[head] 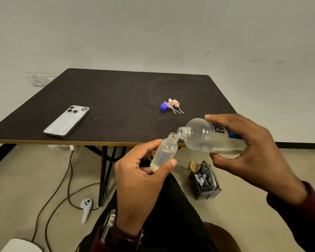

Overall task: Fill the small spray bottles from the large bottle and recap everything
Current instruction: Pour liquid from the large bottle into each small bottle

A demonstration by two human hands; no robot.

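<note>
My left hand (pixel 138 180) grips a small clear spray bottle (pixel 165 151), uncapped and tilted right, with a little liquid at its bottom. My right hand (pixel 253 153) holds the large clear bottle (pixel 207 136) with a blue label, tipped almost level, its open mouth touching the small bottle's neck. Both bottles hover just in front of the table's near edge. On the dark table (pixel 116 99) lie a blue cap (pixel 163 107) and three spray tops with dip tubes: purple (pixel 167 104), white (pixel 171 101) and pink (pixel 176 102).
A phone (pixel 66 121) lies face down on the table's left. On the floor are cables (pixel 62 188), a white controller (pixel 86 209) and a grey basket (pixel 205 182) of scraps under the table's right side. My lap is below my hands.
</note>
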